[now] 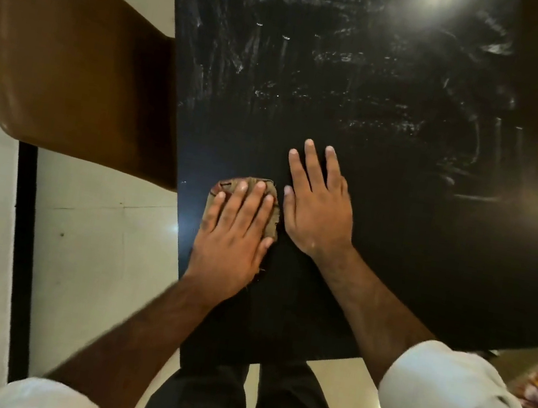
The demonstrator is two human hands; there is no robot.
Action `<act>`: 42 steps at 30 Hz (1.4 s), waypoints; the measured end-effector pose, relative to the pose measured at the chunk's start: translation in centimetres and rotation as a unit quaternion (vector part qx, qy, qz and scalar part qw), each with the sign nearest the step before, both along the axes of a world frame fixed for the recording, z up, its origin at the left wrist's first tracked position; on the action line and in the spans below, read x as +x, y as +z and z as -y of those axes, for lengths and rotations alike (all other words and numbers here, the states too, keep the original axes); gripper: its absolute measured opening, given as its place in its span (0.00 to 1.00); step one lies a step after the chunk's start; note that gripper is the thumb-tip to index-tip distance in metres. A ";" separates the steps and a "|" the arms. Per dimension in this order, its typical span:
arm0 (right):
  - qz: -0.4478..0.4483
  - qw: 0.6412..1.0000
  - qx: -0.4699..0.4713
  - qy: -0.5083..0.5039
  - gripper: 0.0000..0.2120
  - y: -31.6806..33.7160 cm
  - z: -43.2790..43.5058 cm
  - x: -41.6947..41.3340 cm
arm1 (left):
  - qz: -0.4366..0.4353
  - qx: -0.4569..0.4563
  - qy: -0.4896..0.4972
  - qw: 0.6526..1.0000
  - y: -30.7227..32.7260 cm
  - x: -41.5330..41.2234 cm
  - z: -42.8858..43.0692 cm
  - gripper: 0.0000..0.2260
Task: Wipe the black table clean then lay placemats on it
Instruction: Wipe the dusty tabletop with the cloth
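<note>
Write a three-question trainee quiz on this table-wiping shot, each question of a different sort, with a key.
1. True or false: the right hand presses the cloth.
2. Multiple choice: where do whitish smears show on the black table? A) only under the hands B) on the far part C) nowhere
3. Short answer: what piece of furniture stands at the table's left side?

Key: 1. False; the left hand lies flat on it, while the right rests on bare table. 2. B. 3. The brown chair.

Head camera looks steeply down, close above the black table [394,238].
</note>
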State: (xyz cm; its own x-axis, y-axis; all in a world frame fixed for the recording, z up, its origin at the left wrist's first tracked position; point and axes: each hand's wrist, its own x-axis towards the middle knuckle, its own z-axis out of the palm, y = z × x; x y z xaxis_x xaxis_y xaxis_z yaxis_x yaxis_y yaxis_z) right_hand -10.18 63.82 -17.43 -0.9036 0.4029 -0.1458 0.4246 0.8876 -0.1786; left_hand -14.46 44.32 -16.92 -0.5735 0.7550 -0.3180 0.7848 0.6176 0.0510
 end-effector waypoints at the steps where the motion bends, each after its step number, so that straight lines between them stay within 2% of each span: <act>1: -0.004 1.000 0.003 0.000 0.31 -0.1 0.0 0.2 | -0.003 -0.004 -0.001 1.000 0.0 -1.0 0.4 0.34; 6: -0.007 1.000 0.019 -0.006 0.32 -0.3 0.2 0.4 | -0.061 0.019 0.078 0.995 0.2 -10.7 -1.6 0.33; 9: -0.006 1.000 0.019 -0.024 0.32 -0.3 0.3 0.3 | -0.071 0.043 0.092 0.992 0.5 -14.3 -4.6 0.32; 13: -0.019 0.999 0.008 -0.042 0.33 -0.3 0.3 0.1 | -0.070 0.042 0.011 0.997 0.4 -10.9 -6.4 0.32; 17: -0.044 0.997 -0.006 -0.062 0.33 -0.1 0.3 0.0 | -0.038 0.008 -0.064 0.997 0.1 -4.3 -1.7 0.34; 21: -0.044 0.997 -0.003 -0.064 0.32 -0.1 0.1 0.0 | -0.026 0.004 -0.002 1.000 0.3 -5.0 2.9 0.34; 26: -0.071 0.995 -0.026 -0.069 0.31 -0.4 0.0 0.3 | -0.067 0.038 0.092 0.993 0.4 -11.0 -2.0 0.32; 28: -0.142 0.980 -0.098 -0.101 0.30 -0.5 -0.2 0.6 | -0.066 0.054 0.096 0.992 0.2 -12.0 -5.0 0.32; 31: -0.271 0.911 -0.242 -0.195 0.27 0.2 -1.0 1.0 | -0.060 0.083 0.040 0.994 0.2 -9.5 -8.9 0.32; 33: -0.297 0.873 -0.295 -0.250 0.26 1.1 -1.7 1.2 | -0.034 0.088 -0.019 0.995 0.6 -5.9 -11.0 0.32; 34: -0.297 0.868 -0.302 -0.259 0.26 1.5 -2.0 1.4 | -0.006 0.095 -0.050 0.994 0.9 -4.2 -11.9 0.33; 36: -0.287 0.876 -0.284 -0.264 0.26 1.6 -2.8 2.2 | 0.078 0.134 -0.079 0.985 1.9 -2.5 -12.7 0.33; 38: -0.258 0.908 -0.214 -0.252 0.25 1.6 -3.7 3.0 | 0.147 0.203 -0.023 0.968 2.6 -3.7 -12.4 0.32; 40: -0.189 0.956 -0.100 -0.198 0.27 1.5 -3.5 3.3 | 0.107 0.212 0.042 0.971 2.3 -6.2 -10.8 0.30; 42: -0.106 0.985 -0.030 -0.131 0.33 1.3 -2.0 2.8 | 0.065 0.157 0.047 0.984 1.3 -8.2 -9.2 0.30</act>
